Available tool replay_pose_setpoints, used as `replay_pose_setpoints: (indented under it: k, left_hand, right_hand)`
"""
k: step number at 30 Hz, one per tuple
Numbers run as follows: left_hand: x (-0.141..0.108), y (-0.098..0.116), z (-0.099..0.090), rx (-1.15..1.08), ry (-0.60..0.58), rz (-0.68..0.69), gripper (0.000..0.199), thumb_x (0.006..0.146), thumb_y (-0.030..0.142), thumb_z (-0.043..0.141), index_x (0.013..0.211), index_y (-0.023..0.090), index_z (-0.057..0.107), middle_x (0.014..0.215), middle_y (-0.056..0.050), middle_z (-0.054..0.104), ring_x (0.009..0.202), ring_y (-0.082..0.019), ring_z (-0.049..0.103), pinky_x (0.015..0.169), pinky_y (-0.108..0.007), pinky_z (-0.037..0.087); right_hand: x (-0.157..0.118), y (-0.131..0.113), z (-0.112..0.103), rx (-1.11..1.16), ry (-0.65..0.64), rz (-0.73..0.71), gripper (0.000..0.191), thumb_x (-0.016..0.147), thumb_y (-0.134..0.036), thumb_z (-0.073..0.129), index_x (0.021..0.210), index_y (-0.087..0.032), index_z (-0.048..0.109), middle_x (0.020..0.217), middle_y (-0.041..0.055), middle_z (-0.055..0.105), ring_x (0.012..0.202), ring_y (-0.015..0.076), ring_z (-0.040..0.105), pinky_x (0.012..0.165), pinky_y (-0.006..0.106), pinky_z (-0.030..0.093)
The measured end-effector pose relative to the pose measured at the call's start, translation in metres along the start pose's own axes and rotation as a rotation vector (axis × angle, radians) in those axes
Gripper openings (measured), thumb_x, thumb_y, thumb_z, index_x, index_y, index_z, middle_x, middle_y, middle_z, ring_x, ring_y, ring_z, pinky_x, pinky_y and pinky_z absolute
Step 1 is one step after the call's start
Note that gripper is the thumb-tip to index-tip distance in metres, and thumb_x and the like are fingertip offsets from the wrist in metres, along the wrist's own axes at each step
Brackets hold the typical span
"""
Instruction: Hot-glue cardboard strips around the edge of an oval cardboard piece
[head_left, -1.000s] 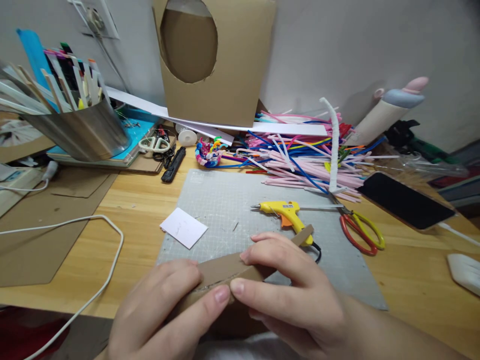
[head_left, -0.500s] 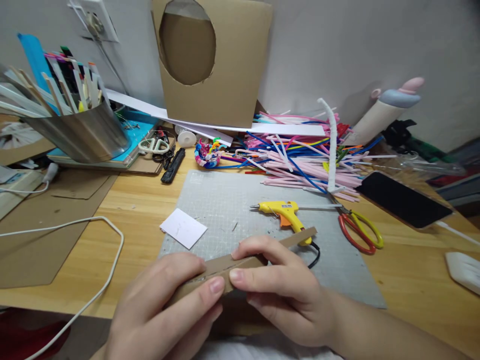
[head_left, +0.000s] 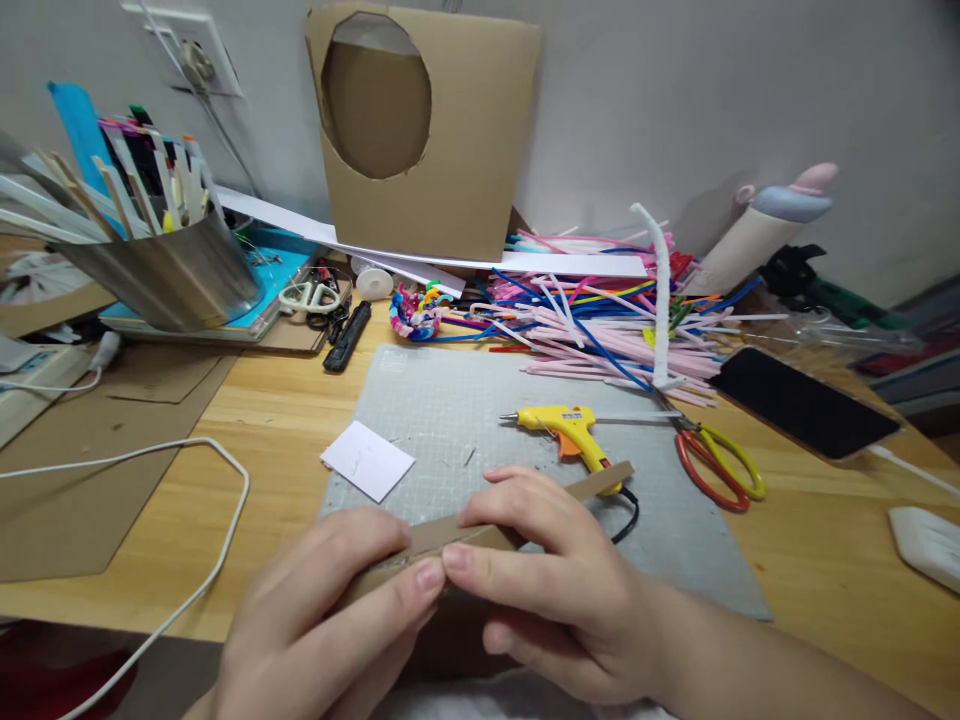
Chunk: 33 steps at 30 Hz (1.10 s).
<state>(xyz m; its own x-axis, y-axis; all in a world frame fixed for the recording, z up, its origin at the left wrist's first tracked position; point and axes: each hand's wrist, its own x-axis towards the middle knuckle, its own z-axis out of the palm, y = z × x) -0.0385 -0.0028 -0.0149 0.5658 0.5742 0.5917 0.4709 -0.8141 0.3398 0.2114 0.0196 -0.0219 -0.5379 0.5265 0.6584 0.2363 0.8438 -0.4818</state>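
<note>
A brown cardboard piece (head_left: 433, 537) with a narrow edge strip is held between both hands, low over the near side of the cutting mat (head_left: 420, 385). My left hand (head_left: 322, 610) grips its left end, thumb along the front edge. Closed on the middle is my right hand (head_left: 555, 580), its thumb and forefinger pinching the strip along the seam. The strip's loose end sticks out to the upper right. Beyond it lies a yellow glue gun (head_left: 562, 425) with a glue stick in its back. A small white card (head_left: 367, 460) rests on the mat.
Scissors (head_left: 720, 465) and a phone (head_left: 806, 402) lie to the right. Pipe cleaners (head_left: 600, 320) pile up behind the mat, below a cardboard panel (head_left: 472, 130) with a round hole. At left are a metal cup (head_left: 176, 275) of sticks and a white cable (head_left: 244, 490).
My right thumb and fingers have slid slightly left along the cardboard seam, closer to the left thumb. The lower fingers of my right hand have shifted a little. The view has tilted slightly.
</note>
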Motion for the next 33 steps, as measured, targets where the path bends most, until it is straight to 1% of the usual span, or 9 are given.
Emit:
replay_pose_setpoints:
  k: [4,7,11,14,19,21,23,28,33]
  left_hand:
    - [0.003,-0.001,0.002,-0.023,0.007,-0.014,0.041,0.09,-0.004,0.057,0.126,0.016,0.06,0.118,-0.007,0.059,0.105,-0.013,0.062,0.082,-0.022,0.057]
    - [0.004,0.0,0.002,-0.021,0.007,-0.004,0.041,0.089,-0.004,0.057,0.125,0.016,0.06,0.118,-0.007,0.059,0.105,-0.013,0.062,0.082,-0.022,0.057]
    - [0.005,-0.001,0.001,-0.009,0.015,0.007,0.039,0.091,-0.003,0.057,0.125,0.015,0.059,0.117,-0.007,0.06,0.103,-0.012,0.063,0.081,-0.02,0.057]
    - [0.007,-0.002,0.001,0.012,0.075,0.028,0.03,0.093,-0.001,0.056,0.119,0.013,0.062,0.112,-0.006,0.061,0.1,-0.011,0.064,0.081,-0.019,0.057]
    - [0.003,0.001,0.011,0.028,0.159,0.04,0.025,0.093,0.0,0.06,0.113,0.014,0.065,0.121,-0.008,0.063,0.111,-0.014,0.065,0.096,-0.024,0.057]
    - [0.0,0.001,0.02,-0.078,0.267,0.011,0.029,0.093,0.001,0.06,0.117,0.015,0.065,0.121,-0.008,0.064,0.112,-0.015,0.066,0.097,-0.028,0.058]
    - [-0.002,0.0,0.03,-0.174,0.304,0.014,0.035,0.094,0.005,0.062,0.128,0.016,0.062,0.121,-0.008,0.066,0.11,-0.016,0.066,0.093,-0.029,0.059]
    - [-0.001,-0.004,0.043,-0.272,0.319,0.009,0.047,0.095,0.005,0.061,0.138,0.021,0.058,0.12,-0.007,0.066,0.108,-0.017,0.066,0.085,-0.03,0.06]
    - [0.004,-0.003,0.035,-0.335,0.275,-0.016,0.045,0.093,0.002,0.056,0.135,0.019,0.059,0.119,-0.009,0.065,0.11,-0.02,0.065,0.086,-0.034,0.059]
  right_hand:
    - [0.001,-0.003,-0.002,0.061,-0.002,0.023,0.033,0.108,-0.037,0.044,0.131,-0.019,0.061,0.106,0.0114,0.071,0.099,0.0226,0.07,0.101,0.046,0.051]
    - [0.001,-0.006,-0.002,0.155,0.055,0.147,0.031,0.104,-0.03,0.053,0.133,-0.021,0.057,0.106,0.0101,0.074,0.098,0.0225,0.07,0.095,0.04,0.054]
    - [0.001,-0.005,-0.001,0.266,0.125,0.287,0.024,0.096,-0.02,0.066,0.121,-0.02,0.065,0.102,0.0089,0.076,0.095,0.0214,0.071,0.089,0.036,0.055]
    - [0.005,-0.006,-0.003,0.32,0.114,0.294,0.017,0.1,-0.022,0.066,0.116,-0.018,0.068,0.1,0.0091,0.077,0.093,0.0199,0.072,0.086,0.033,0.056]
    - [0.016,-0.02,-0.016,0.283,0.074,0.271,0.016,0.101,-0.026,0.065,0.111,-0.015,0.068,0.096,0.0084,0.076,0.092,0.0178,0.07,0.086,0.029,0.055]
    - [0.018,-0.025,-0.022,0.241,0.061,0.277,0.015,0.1,-0.023,0.066,0.112,-0.014,0.068,0.098,0.008,0.076,0.094,0.0168,0.07,0.088,0.027,0.054]
    - [0.017,-0.028,-0.024,0.214,0.064,0.303,0.013,0.099,-0.019,0.066,0.112,-0.014,0.068,0.098,0.0072,0.075,0.092,0.0158,0.069,0.086,0.025,0.054]
    - [0.014,-0.029,-0.018,0.262,0.07,0.371,0.021,0.095,-0.018,0.071,0.115,-0.017,0.068,0.099,0.0047,0.075,0.088,0.0155,0.067,0.079,0.024,0.054]
    - [0.018,-0.028,-0.012,0.35,0.057,0.368,0.021,0.096,-0.015,0.068,0.117,-0.017,0.07,0.104,0.0052,0.078,0.093,0.0154,0.069,0.084,0.024,0.053]
